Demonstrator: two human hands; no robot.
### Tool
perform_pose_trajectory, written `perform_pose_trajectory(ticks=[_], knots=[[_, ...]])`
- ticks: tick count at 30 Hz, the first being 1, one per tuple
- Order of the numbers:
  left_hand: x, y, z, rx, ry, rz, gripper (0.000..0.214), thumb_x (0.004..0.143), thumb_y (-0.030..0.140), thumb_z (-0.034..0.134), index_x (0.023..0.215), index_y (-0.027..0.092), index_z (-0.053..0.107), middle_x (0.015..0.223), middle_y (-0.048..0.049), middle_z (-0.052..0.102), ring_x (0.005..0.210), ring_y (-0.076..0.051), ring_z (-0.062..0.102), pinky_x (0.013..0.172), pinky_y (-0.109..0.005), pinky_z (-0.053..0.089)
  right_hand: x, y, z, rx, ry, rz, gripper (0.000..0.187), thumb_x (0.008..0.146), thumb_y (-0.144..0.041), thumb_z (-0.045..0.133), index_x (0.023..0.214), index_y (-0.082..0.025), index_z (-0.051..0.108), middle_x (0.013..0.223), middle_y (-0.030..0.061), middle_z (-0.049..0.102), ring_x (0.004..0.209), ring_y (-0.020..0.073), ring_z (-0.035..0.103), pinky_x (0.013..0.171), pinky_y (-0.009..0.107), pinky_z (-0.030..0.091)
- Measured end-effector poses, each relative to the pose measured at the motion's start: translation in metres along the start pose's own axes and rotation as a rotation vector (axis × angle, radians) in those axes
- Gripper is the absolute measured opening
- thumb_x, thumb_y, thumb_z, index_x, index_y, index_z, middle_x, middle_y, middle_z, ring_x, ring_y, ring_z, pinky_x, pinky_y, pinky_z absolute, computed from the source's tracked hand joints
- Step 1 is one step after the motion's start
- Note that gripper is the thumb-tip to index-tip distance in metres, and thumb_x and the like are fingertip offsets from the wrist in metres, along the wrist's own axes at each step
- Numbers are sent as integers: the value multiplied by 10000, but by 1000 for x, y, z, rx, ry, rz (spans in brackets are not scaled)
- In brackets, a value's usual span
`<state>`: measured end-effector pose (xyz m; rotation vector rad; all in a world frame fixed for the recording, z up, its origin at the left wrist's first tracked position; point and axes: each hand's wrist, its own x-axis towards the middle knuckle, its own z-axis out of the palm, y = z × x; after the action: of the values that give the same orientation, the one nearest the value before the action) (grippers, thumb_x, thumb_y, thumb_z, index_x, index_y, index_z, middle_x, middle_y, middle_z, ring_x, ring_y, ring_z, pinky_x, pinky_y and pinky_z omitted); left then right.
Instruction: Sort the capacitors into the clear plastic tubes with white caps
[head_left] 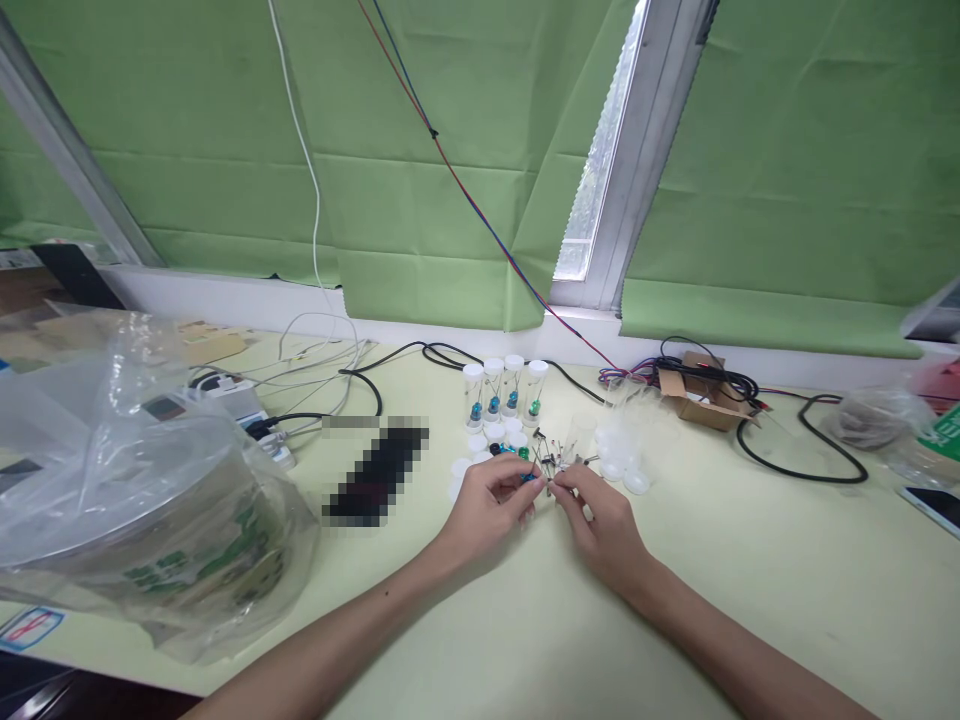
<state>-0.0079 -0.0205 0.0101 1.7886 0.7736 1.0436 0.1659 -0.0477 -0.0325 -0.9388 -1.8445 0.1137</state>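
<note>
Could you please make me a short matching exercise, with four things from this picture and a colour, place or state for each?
Things:
1. Left hand
2. Clear tubes
3. Cardboard box
4. Window blinds

Descriptions:
A. Brown and open at the top
B. Green, hanging behind the table
C. Upright in a row, with white caps
D. Fingers around a small blue part

Right pairs: 1-D, 2-C, 3-A, 4-B.

The left forearm (352, 622), lower left of centre, is bare (one small spot (386, 593) marks it); the right forearm (724, 625), lower right, and left hand (487, 505) and right hand (606, 515) are likewise bare.
</note>
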Motion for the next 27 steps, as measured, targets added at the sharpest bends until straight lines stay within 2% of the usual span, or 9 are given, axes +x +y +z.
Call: perform_pose_trajectory(ticks=[7,17,27], knots=[[-1,-3,0,42,-5,25,241,894,300,574,725,145,649,756,-25,539,568,-98,496,522,-228,435,0,-2,-1,-15,-13,20,131,962,-116,458,897,-205,529,782,16,558,681,144,530,614,256,420],[-3,-7,-3,193,10,126,201,908,256,560,769,162,672,789,-46,601,734,-145,563,596,-237,439,0,1,-4,-67,-92,-25,155,973,-114,409,894,-205,506,795,41,547,709,172,514,632,281,408],[-3,-7,-3,214,9,165,206,908,244,559,774,165,694,797,-60,631,750,-156,568,593,-246,428,0,0,-2,44,-94,25,173,978,-107,392,903,-201,517,869,60,583,806,177,555,712,294,442]])
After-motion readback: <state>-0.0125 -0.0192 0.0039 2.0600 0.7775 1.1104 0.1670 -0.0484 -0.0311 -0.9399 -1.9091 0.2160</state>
